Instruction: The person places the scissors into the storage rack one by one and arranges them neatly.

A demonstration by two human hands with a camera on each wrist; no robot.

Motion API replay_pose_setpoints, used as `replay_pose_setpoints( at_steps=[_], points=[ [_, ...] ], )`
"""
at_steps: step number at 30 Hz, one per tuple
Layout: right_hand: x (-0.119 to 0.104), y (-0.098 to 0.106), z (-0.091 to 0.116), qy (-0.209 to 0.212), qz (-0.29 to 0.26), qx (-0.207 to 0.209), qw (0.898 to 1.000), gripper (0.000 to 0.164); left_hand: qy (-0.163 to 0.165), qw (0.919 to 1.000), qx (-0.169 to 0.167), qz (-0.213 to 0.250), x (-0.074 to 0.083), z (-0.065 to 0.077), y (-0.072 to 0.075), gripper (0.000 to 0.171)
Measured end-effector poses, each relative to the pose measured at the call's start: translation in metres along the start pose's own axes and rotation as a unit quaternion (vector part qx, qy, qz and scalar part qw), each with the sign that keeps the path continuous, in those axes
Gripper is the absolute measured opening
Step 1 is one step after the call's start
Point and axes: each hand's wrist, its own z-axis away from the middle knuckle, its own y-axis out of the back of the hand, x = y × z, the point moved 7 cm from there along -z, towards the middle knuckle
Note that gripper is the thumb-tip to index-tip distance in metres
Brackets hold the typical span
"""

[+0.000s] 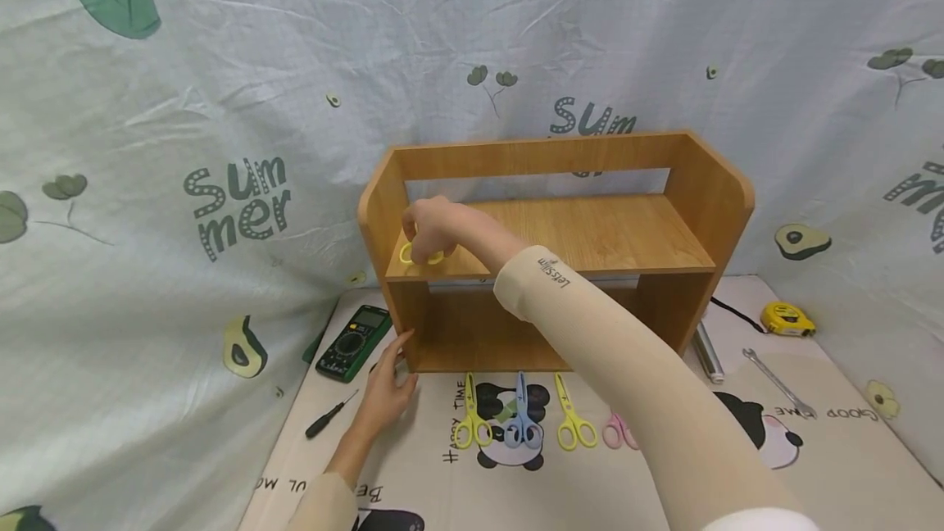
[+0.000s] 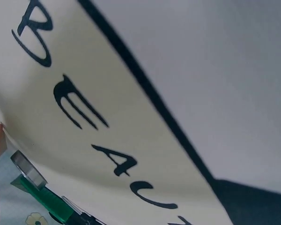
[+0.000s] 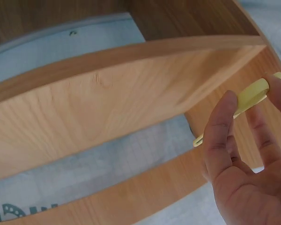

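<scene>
A two-tier wooden shelf (image 1: 583, 228) stands on the covered table. At the left end of its upper board, my right hand (image 1: 437, 228) holds a pair of yellow scissors (image 1: 405, 253) by the handles. The right wrist view shows thumb and fingers pinching the yellow handle (image 3: 251, 97); the hand hides part of the scissors. My left hand (image 1: 387, 392) rests by the lower left side panel, its fingertips touching the wood. In front of the shelf lie yellow scissors (image 1: 470, 412), blue scissors (image 1: 522, 416), another yellow pair (image 1: 572, 416) and pink scissors (image 1: 616, 431), partly behind my right arm.
Left of the shelf are a green multimeter (image 1: 354, 344) and a black-handled screwdriver (image 1: 329, 416). On the right lie a yellow tape measure (image 1: 787, 319), a wrench (image 1: 778, 383) and a silver bar-shaped object (image 1: 708, 353). A patterned cloth (image 1: 236, 88) hangs behind.
</scene>
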Motion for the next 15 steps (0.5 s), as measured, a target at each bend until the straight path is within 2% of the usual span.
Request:
replay_pose_setpoints(
  at_steps=[10, 15],
  points=[
    [-0.003, -0.007, -0.016, -0.008, 0.025, -0.016, 1.000, 0.024, 0.005, 0.9999, -0.007, 0.008, 0.001, -0.001, 0.000, 0.083],
    [-0.004, -0.012, -0.025, -0.011, 0.016, -0.022, 1.000, 0.023, 0.009, 0.9999, -0.006, 0.001, 0.000, 0.001, 0.001, 0.083]
  ],
)
